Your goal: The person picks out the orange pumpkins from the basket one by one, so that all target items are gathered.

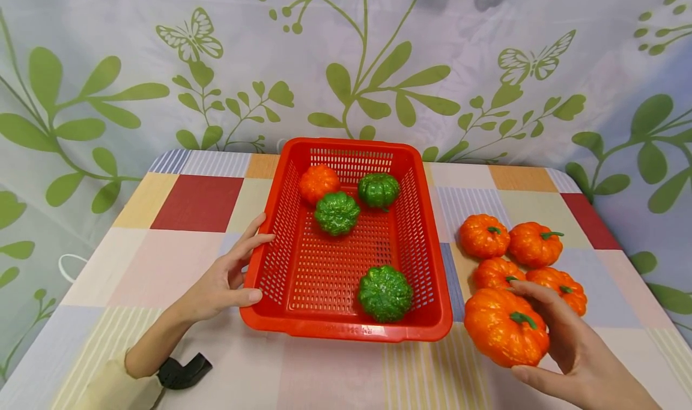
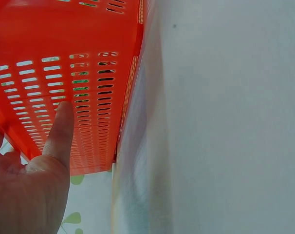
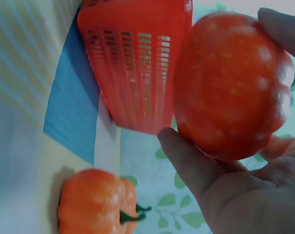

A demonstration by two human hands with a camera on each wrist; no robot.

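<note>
A red plastic basket [image 1: 346, 332] with slotted walls stands on the table. Inside it are an orange pumpkin [image 1: 319, 183] and three green pumpkins [image 1: 384, 293]. At the basket's left side, my left hand [image 1: 224, 284] rests its spread fingers and thumb on the rim. One finger [image 2: 60, 131] lies straight against the basket's outer wall in the left wrist view. Right of the basket, my right hand [image 1: 578, 350] grips an orange pumpkin [image 1: 505, 327] with a green stem, held between thumb and fingers above the table. The right wrist view shows this pumpkin [image 3: 230, 87] up close.
Several more orange pumpkins [image 1: 535, 244] sit grouped on the table right of the basket. A black curved object [image 1: 185, 372] lies beside the left sleeve. The table has a patchwork cloth [image 1: 189, 260]. A leaf-patterned curtain [image 1: 232, 56] hangs behind it.
</note>
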